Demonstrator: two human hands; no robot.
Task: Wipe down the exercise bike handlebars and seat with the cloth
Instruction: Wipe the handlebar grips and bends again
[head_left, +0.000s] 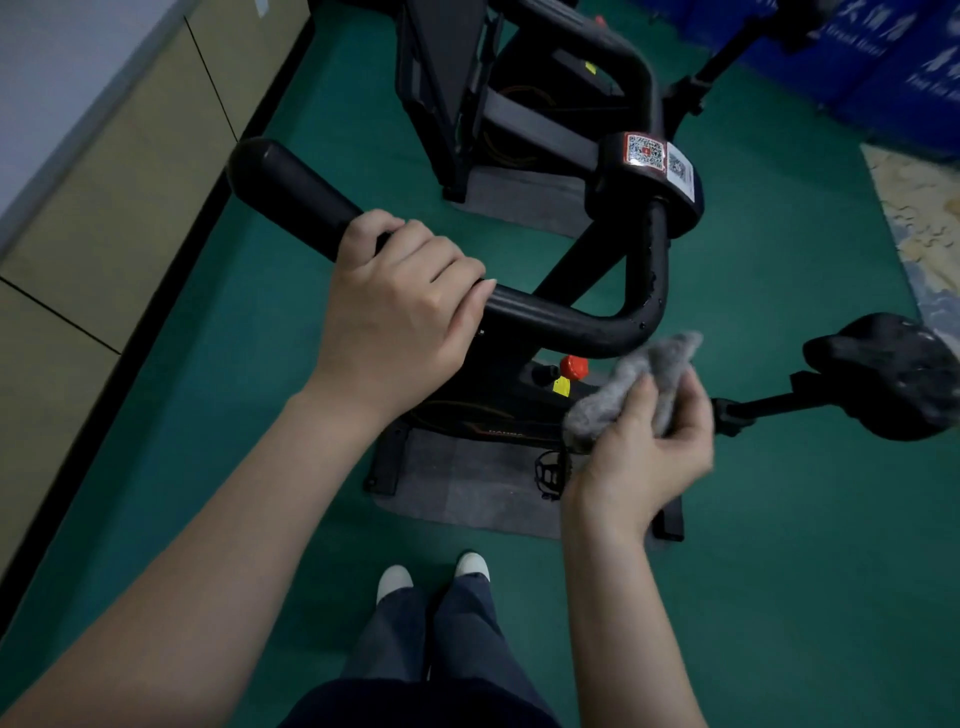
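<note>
Our left hand (400, 306) grips the black padded tubular handlebar (561, 317) of the exercise bike, with the fingers curled over the top of the straight near section and the bar's rounded end sticking out beyond the knuckles to the left. Our right hand (644, 447) holds the crumpled grey fleecy cloth (639, 384), bunched between thumb and curled fingers. The cloth sits just below and beside the bend where the handlebar curves up toward the stem; we cannot tell whether its upper tip touches the bar. The black contoured bike seat (893, 379) is off to the right on its dark post, well apart from the cloth, with neither hand on it.

Between the bar and the cloth we see a small red knob (573, 367) and a yellow tag (561, 385) on the bike frame. A red and white QR-code sticker (645, 152) is wrapped around the handlebar stem. The bike stands on a grey rectangular mat (467, 488) laid on the green floor (779, 519). Our white shoes (395, 579) and dark trousers show at the bottom, just short of the mat. A second black machine (452, 78) stands behind the bike, and beige wall panels (104, 182) run along the left
</note>
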